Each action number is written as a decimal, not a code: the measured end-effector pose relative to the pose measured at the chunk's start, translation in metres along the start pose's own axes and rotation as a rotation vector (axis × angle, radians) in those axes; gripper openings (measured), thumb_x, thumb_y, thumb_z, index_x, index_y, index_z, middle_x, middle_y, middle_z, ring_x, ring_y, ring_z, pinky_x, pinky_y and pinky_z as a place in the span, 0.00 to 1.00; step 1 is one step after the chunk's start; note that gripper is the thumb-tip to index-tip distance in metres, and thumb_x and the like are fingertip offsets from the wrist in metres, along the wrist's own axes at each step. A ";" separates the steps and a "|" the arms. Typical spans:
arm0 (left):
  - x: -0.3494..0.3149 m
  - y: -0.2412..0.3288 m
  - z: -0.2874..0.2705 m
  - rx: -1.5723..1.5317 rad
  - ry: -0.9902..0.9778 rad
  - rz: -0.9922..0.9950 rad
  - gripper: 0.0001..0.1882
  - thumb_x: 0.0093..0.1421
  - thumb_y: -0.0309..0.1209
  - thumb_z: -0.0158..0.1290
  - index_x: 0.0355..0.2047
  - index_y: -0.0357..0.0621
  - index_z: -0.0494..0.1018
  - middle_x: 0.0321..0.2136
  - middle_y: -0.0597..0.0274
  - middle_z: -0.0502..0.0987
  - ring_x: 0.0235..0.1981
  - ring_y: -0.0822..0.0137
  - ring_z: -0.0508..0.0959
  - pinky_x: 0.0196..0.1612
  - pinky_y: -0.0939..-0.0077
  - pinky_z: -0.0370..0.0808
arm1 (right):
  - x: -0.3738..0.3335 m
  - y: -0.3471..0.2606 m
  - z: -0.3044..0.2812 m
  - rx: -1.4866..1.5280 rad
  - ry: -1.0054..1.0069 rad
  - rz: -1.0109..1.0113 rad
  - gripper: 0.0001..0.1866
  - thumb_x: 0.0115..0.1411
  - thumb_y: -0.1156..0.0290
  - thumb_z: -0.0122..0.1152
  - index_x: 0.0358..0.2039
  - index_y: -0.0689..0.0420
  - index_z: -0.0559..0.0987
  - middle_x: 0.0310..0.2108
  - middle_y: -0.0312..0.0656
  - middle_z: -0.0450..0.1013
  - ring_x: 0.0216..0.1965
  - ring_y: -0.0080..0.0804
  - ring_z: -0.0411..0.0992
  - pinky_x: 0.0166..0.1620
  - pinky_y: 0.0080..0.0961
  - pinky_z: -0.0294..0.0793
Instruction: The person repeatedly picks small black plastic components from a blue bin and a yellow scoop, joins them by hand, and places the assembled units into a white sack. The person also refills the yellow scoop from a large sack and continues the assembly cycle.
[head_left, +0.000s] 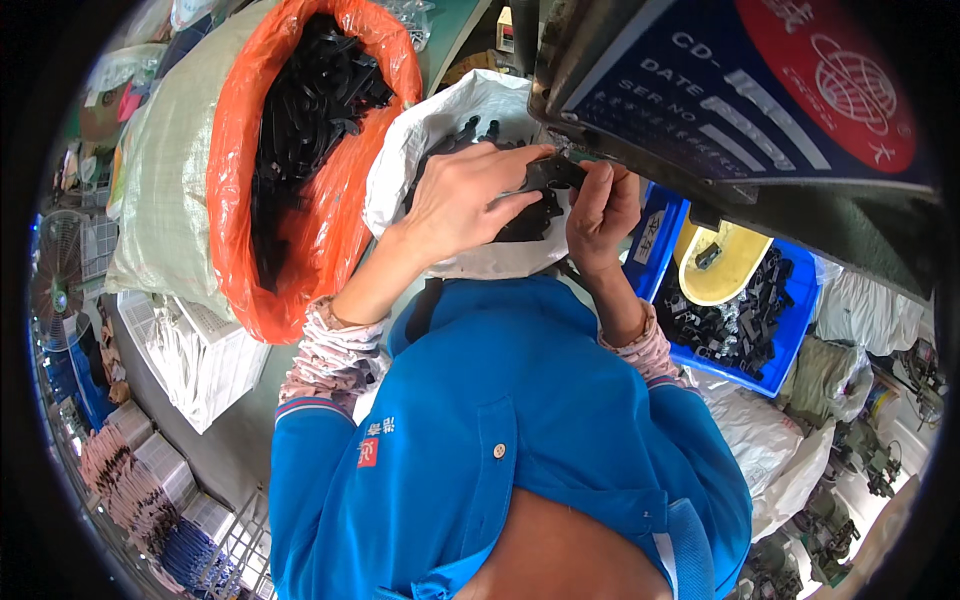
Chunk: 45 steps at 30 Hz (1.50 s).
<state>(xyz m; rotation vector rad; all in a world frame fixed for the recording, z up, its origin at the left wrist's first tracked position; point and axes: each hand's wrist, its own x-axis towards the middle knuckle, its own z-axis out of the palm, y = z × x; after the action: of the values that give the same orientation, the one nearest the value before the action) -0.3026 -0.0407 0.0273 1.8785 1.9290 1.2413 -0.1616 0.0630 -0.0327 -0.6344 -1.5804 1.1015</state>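
My left hand (pixel 462 197) reaches over an open white sack (pixel 395 150), its thumb and index finger on either side of a flat black part (pixel 545 177). The thumb and fingertips of my right hand (pixel 603 212) pinch the other end of that part. The part sits just under the lower edge of a machine head (pixel 640 165), and its exact kind cannot be made out. Several black pieces (pixel 525 222) lie in the sack beneath my hands, partly hidden by them.
At left, a woven sack (pixel 165 190) with an orange liner (pixel 235 200) holds many black plastic pieces (pixel 310 110). A blue bin (pixel 800 325) at right holds small black parts, with a yellow tub (pixel 745 262) over it. A white crate (pixel 215 365) stands lower left.
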 end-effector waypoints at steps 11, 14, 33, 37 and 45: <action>0.018 -0.016 -0.007 0.004 0.012 0.117 0.23 0.48 0.31 0.65 0.46 0.44 0.77 0.19 0.65 0.73 0.24 0.61 0.74 0.26 0.67 0.71 | 0.007 -0.019 0.017 0.039 0.135 0.005 0.12 0.71 0.66 0.45 0.32 0.57 0.73 0.22 0.30 0.69 0.17 0.09 0.61 0.20 0.09 0.58; 0.024 -0.014 -0.009 0.009 -0.029 0.066 0.19 0.51 0.32 0.63 0.44 0.44 0.77 0.20 0.64 0.73 0.24 0.60 0.74 0.26 0.64 0.70 | 0.009 -0.007 0.011 0.008 0.083 0.020 0.12 0.71 0.66 0.45 0.33 0.58 0.73 0.21 0.30 0.69 0.17 0.10 0.62 0.20 0.10 0.58; 0.012 -0.011 -0.018 -0.045 -0.210 -0.116 0.10 0.55 0.28 0.61 0.35 0.37 0.75 0.26 0.49 0.79 0.24 0.51 0.77 0.28 0.66 0.73 | 0.073 0.122 -0.038 -0.870 -0.505 -0.481 0.18 0.69 0.58 0.47 0.38 0.61 0.78 0.35 0.44 0.77 0.33 0.38 0.76 0.37 0.31 0.75; 0.008 -0.010 -0.017 -0.047 -0.182 -0.101 0.10 0.54 0.28 0.62 0.34 0.37 0.75 0.27 0.50 0.79 0.24 0.51 0.78 0.28 0.66 0.73 | 0.083 0.132 -0.033 -0.838 -0.592 -0.295 0.16 0.68 0.61 0.48 0.39 0.61 0.77 0.36 0.44 0.77 0.34 0.38 0.76 0.37 0.31 0.76; 0.003 -0.016 -0.012 -0.023 -0.091 0.024 0.10 0.53 0.30 0.62 0.34 0.40 0.75 0.32 0.53 0.79 0.30 0.50 0.79 0.33 0.64 0.76 | 0.088 0.140 -0.049 -0.725 -0.622 -0.117 0.12 0.65 0.67 0.51 0.41 0.61 0.77 0.38 0.44 0.77 0.35 0.37 0.76 0.39 0.31 0.77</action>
<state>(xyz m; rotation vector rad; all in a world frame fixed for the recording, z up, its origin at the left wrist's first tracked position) -0.3225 -0.0408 0.0254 1.9176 1.8437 1.1587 -0.1611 0.2138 -0.1169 -0.6824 -2.5668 0.6360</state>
